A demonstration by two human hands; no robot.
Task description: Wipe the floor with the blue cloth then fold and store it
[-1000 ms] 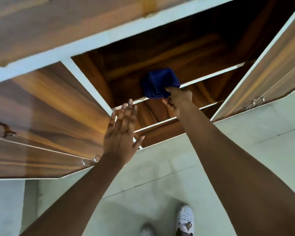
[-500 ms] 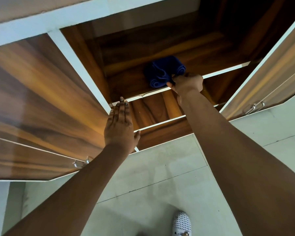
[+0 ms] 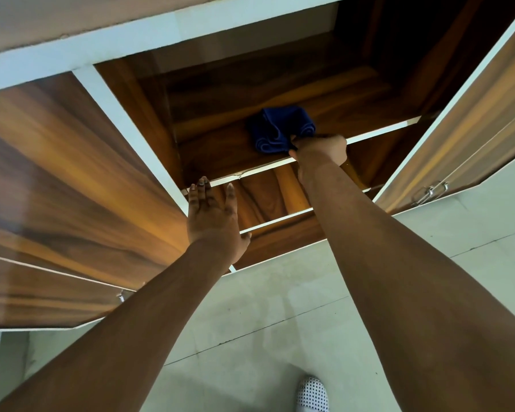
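Wood-grain cupboard (image 3: 72,173), doors open, fills upper frame; pale tiled floor (image 3: 280,337) below. Folded blue cloth (image 3: 277,129) rests on upper shelf (image 3: 220,153), centre frame, near front edge. Right hand (image 3: 320,150) clenched on cloth's near corner. Left hand (image 3: 211,218) flat, fingers released, against shelf edge. Cloth likely soft, light, limp; take hold across folded bundle to keep folds intact.

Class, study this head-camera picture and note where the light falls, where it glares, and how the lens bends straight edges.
Head view: the deep back of the open wooden cabinet sinks into dark shadow; the glossy brown wood-grain door shows soft glare; the folded dark blue cloth is sharp; the wide lens slants the white cabinet frame and stretches the forearms.
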